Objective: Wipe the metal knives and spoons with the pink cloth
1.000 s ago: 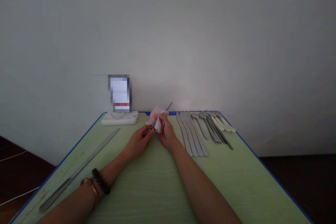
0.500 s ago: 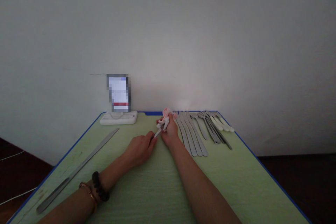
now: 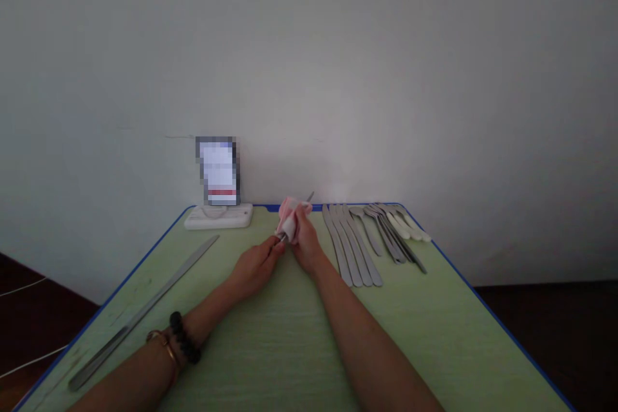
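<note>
My left hand (image 3: 258,264) is closed around the near end of a slim metal table knife (image 3: 310,196), whose far tip sticks out beyond a cloth. That pink and white cloth (image 3: 288,214) is bunched around the knife's middle and hides most of it. My right hand (image 3: 305,241) is closed on the cloth, pressing it about the metal. Both hands meet near the table's far edge. Just right of them, several table knives (image 3: 355,257) lie side by side in a row.
On the green table (image 3: 270,347), a spoon (image 3: 367,232) and a pile of metal cutlery (image 3: 393,241) lie right of the knives, beside white-handled pieces (image 3: 405,230). A long metal knife (image 3: 168,286) lies at left. A lit screen (image 3: 221,170) stands on a white base (image 3: 219,217) against the wall.
The cloth has slid down along the knife toward my left hand, so the knife's far tip now shows past it. My left hand has shifted slightly left and my right hand has turned.
</note>
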Available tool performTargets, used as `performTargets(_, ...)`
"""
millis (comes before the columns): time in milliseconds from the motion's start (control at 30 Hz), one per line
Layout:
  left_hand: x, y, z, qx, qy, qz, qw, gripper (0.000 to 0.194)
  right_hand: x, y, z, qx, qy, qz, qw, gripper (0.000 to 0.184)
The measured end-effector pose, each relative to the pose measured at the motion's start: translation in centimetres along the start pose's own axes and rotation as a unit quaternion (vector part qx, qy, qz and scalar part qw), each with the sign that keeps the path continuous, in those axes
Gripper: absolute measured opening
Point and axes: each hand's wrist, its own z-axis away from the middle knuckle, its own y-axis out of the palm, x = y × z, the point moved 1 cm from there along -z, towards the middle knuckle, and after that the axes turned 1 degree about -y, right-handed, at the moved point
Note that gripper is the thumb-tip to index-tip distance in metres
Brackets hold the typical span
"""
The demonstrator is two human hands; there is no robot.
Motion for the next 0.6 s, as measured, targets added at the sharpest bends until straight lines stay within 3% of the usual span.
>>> performTargets(167,0.3,0.5,-0.4,-0.027,-0.015,-0.021,0.999,0.045,1.5,0.7,0.8,0.071,0.024,-0.093,0.993,0.049)
performTargets(300,0.1,0.4,-0.6,-0.025,-0.026,-0.058,0.998,0.045,1.3,1.3,1.0,0.102,0.069,-0.097,0.988,0.04)
performTargets(600,-1.8,0.5,0.3,0.017,-0.05,-0.225,0.973,0.034,-0.3,0.2,0.0,-0.048,0.006,-0.051,0.998,0.025)
